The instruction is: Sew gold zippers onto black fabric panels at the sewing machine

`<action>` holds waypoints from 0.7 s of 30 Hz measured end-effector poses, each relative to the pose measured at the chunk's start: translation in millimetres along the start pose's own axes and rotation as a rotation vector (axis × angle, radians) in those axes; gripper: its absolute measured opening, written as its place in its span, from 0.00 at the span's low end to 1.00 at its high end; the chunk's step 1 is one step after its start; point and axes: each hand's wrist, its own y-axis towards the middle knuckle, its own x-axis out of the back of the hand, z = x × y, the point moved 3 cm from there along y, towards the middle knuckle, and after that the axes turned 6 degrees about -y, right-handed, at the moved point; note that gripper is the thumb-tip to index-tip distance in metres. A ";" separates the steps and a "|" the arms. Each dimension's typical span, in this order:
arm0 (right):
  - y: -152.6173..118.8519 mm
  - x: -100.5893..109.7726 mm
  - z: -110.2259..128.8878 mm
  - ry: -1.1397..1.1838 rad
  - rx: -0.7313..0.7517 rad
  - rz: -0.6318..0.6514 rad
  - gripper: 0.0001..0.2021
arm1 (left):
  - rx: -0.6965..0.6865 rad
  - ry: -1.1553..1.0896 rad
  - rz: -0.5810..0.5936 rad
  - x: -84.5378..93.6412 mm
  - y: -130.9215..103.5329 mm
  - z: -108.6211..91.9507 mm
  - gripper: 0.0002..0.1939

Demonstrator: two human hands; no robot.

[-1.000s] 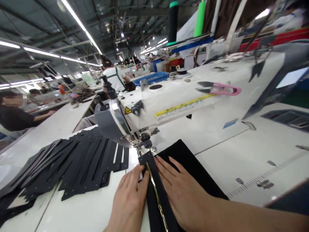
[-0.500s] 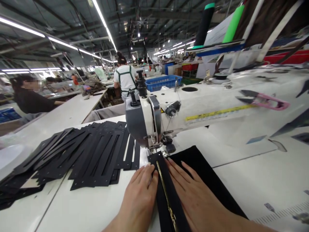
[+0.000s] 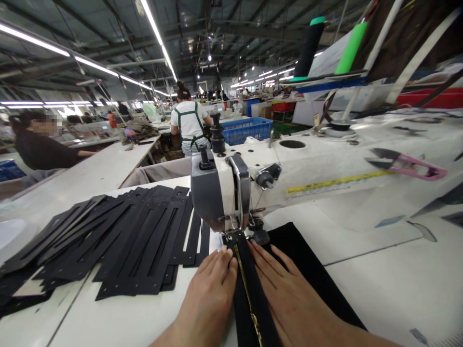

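A black strip with a gold zipper point(image 3: 243, 274) runs lengthwise between my hands, its far end beneath the needle area of a white sewing machine point(image 3: 237, 193). My left hand point(image 3: 211, 294) presses on the strip's left edge, fingers together and bent slightly. Flat along its right side lies my right hand point(image 3: 289, 289), fingers stretched out over the black fabric and the thumb or outer finger apart. Black fabric point(image 3: 304, 250) spreads out beneath and beyond my right hand. The zipper's gold pull point(image 3: 256, 324) shows near the bottom of the view.
Black slotted pieces point(image 3: 141, 241) lie overlapped on the white table point(image 3: 133, 318) at left. Pink-handled snips point(image 3: 415, 166) rest on the machine arm above a yellow tape. Behind are a blue basket point(image 3: 246, 130), a person in green straps point(image 3: 190, 120) and another person at far left.
The strip's far end now sits further under the machine's needle area. The view has shifted slightly; both hands keep nearly the same places. The person in green straps has an arm further out.
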 end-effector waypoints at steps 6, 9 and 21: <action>3.9 0.3 -0.9 0.000 0.047 0.040 0.28 | -0.024 -0.029 -0.001 -0.1 2.2 2.8 0.16; 7.0 0.2 -1.9 -0.005 0.046 0.041 0.28 | -0.028 -0.029 -0.019 2.6 5.8 3.5 0.16; 9.4 -8.5 -4.2 -0.035 0.033 -0.060 0.31 | -0.046 0.005 -0.047 -3.3 5.4 11.5 0.16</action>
